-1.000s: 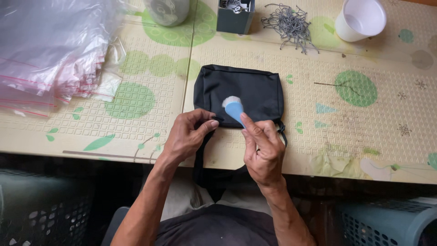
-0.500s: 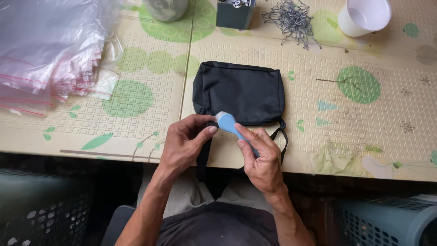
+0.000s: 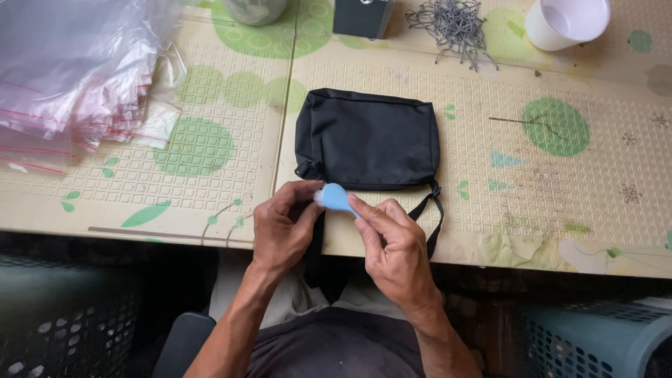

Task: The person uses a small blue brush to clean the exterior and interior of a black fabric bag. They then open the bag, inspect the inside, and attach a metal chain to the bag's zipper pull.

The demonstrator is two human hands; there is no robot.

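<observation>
Head view: the small light-blue brush point(image 3: 336, 197) has come down from over the black pouch point(image 3: 367, 138) a second ago to the near edge of the table point(image 3: 560, 210), just in front of the pouch's lower rim. Both hands have drawn back toward the body with it. The right hand point(image 3: 397, 253) pinches the brush's handle end between thumb and fingers, and the left hand point(image 3: 281, 227) has closed its fingertips on the rounded head end, so the brush is now gripped from both sides rather than held over the fabric. The pouch itself lies flat where it was, its strap point(image 3: 432, 217) hanging off the table edge. As a judgement, attention has shifted from the pouch to the brush itself.

Hard to make out: the whitish tip at the brush's head is mostly covered by the left fingers, so I cannot tell whether it is bristles or lint. The handle is hidden inside the right hand. At the top edge, the white cup point(image 3: 565, 22), the dark box point(image 3: 362, 15) and a round container are cut off; the heap of small metal pieces point(image 3: 451, 24) is too fine to identify. The stack of clear plastic bags point(image 3: 70, 77) runs out of the frame on the left.
</observation>
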